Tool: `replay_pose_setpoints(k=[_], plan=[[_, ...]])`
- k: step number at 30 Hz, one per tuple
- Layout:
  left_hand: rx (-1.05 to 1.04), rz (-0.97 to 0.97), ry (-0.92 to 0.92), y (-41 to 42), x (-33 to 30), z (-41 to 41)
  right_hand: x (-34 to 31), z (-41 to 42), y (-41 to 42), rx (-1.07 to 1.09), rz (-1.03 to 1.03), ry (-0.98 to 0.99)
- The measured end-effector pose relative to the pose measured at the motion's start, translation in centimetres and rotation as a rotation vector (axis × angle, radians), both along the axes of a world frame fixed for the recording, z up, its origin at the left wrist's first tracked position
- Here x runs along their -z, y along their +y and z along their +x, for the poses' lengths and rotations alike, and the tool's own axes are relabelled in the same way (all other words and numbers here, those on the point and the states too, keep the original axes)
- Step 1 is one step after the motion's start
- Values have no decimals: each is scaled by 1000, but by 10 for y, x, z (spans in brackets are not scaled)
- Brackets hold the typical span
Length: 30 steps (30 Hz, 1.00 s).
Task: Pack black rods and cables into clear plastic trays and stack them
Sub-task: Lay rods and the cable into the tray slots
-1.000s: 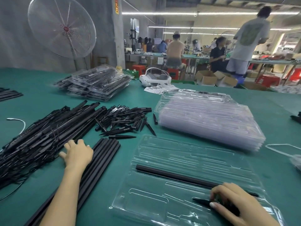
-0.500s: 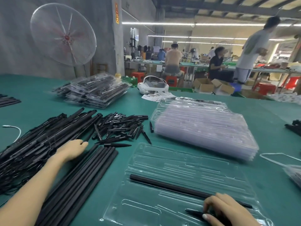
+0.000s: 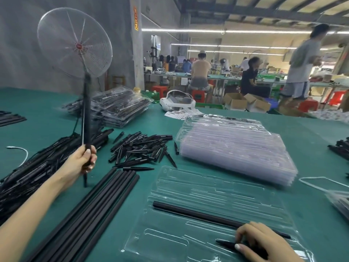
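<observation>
A clear plastic tray [image 3: 217,214] on the green bench [image 3: 311,148] is being filled. One long black rod [image 3: 198,216] is already seated across it. A second rod with a cable [image 3: 86,114] is held nearly upright at the left, above the heap of rods [image 3: 34,167], by the left hand [image 3: 83,159], fingers clamped round its lower part. At the near right, a short black spike [image 3: 226,243] is pressed into the tray by the curled fingers of the right hand [image 3: 258,241]. Next, the raised rod probably needs to be lowered into a free slot.
</observation>
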<state>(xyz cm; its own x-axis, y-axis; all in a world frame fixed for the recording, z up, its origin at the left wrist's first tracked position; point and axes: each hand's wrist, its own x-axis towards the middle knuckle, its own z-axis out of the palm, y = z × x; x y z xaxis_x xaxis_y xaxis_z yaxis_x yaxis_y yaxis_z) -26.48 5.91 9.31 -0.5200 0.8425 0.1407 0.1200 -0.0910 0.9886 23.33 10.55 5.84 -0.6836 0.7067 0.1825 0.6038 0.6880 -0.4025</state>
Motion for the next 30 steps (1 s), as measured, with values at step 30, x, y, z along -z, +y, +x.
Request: replay_pose_setpoints(k=[30], plan=[[426,-160,355,-110,-12,41,-84,-377,-15,-49,-1220,850]])
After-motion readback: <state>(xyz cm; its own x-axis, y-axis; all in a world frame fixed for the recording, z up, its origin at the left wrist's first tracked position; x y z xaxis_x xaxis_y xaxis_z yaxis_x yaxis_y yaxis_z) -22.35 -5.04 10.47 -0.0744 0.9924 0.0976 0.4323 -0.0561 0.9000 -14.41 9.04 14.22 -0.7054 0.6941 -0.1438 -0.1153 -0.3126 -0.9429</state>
